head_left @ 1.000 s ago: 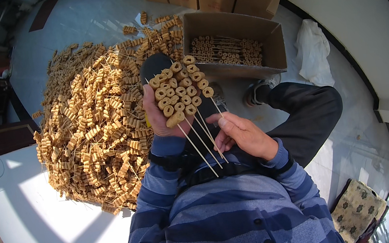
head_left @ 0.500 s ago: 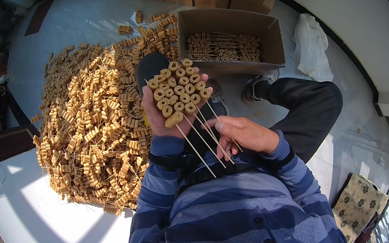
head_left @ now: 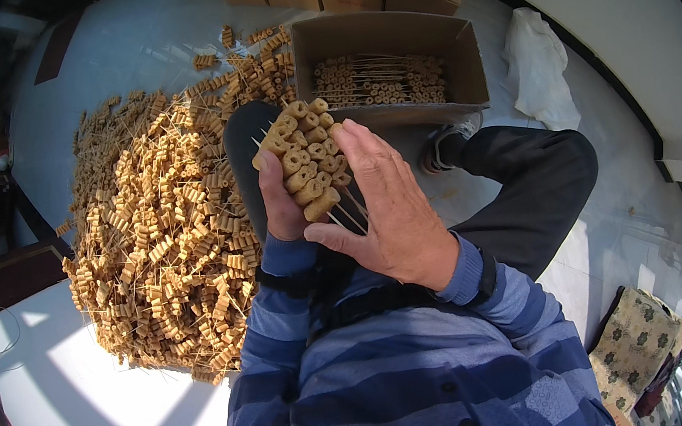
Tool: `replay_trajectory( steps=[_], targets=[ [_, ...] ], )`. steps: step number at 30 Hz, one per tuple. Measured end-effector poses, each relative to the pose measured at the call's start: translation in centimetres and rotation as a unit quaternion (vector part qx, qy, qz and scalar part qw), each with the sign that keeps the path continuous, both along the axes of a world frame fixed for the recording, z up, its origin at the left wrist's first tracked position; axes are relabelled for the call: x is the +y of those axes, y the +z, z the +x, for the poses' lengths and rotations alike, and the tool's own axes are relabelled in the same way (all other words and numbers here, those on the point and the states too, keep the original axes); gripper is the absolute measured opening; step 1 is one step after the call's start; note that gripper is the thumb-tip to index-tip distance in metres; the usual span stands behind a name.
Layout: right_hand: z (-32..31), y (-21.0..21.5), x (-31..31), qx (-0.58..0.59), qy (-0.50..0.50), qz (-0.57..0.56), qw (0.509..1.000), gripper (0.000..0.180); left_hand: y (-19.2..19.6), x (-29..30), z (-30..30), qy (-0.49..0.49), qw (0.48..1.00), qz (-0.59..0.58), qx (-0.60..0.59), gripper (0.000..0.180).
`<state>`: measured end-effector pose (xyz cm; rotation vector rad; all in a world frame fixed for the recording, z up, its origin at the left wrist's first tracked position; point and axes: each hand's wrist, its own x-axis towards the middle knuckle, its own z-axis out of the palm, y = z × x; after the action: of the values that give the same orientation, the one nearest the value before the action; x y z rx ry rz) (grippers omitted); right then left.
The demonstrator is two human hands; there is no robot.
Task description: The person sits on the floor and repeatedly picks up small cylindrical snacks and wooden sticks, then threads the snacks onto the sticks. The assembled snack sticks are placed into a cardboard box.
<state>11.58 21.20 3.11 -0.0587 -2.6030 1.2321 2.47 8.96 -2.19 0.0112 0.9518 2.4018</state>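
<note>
A bundle of skewers [head_left: 304, 157] sits between both hands: the left hand [head_left: 281, 202] cups it, fingers mostly hidden, and the right hand [head_left: 392, 210] lies flattened along its side. Evening up seems underway; the next move calls for gentle pressure.

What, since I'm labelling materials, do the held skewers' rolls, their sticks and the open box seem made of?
Rolls: perhaps a dough or bean-curd food, matte, tan and wrinkled. Sticks: likely bamboo or wood, unpainted, being pale and slender. Open box: probably cardboard, matte brown, with thin, straight-edged walls.
</note>
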Motion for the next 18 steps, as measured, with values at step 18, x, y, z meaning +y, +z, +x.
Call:
replay_trajectory(
  steps=[18],
  targets=[
    [-1.1, -4.6, 6.3, -0.011, -0.089, -0.118, 0.989, 0.074, 2.5, 7.3, -6.4, -0.23, 0.944, -0.183, 0.151, 0.09]
  ],
)
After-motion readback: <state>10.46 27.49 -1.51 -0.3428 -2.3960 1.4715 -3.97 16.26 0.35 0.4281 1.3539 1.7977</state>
